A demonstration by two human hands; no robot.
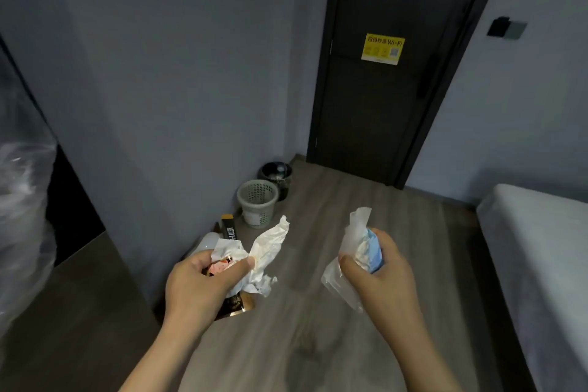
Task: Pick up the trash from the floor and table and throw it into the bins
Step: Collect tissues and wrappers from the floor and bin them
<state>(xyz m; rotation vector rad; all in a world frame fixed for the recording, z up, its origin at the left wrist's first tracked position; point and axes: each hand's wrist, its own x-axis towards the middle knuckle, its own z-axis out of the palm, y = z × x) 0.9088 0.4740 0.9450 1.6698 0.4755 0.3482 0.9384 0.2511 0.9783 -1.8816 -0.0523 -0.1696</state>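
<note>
Ideally both loads travel right over the lattice bin point(257, 200) or black bin point(276, 173) before either grip loosens, since light paper drifts. The left hand point(203, 280) curls its fingers round a crumpled white tissue point(270, 248) (a printed wrapper point(219, 266) tucked under it) that trails past the thumb. The right hand point(378, 277) clasps a clear plastic bag point(337, 283). Both bins stand well beyond the fingertips.

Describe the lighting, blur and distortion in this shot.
Head view: dim, bluish light; wide-angle lens slants the door; left hand gripping crumpled paper and right hand gripping a clear wrapper read fairly sharp; plastic sheet at far left is glary and smeared; floor near the bottom looks streaked.
</note>
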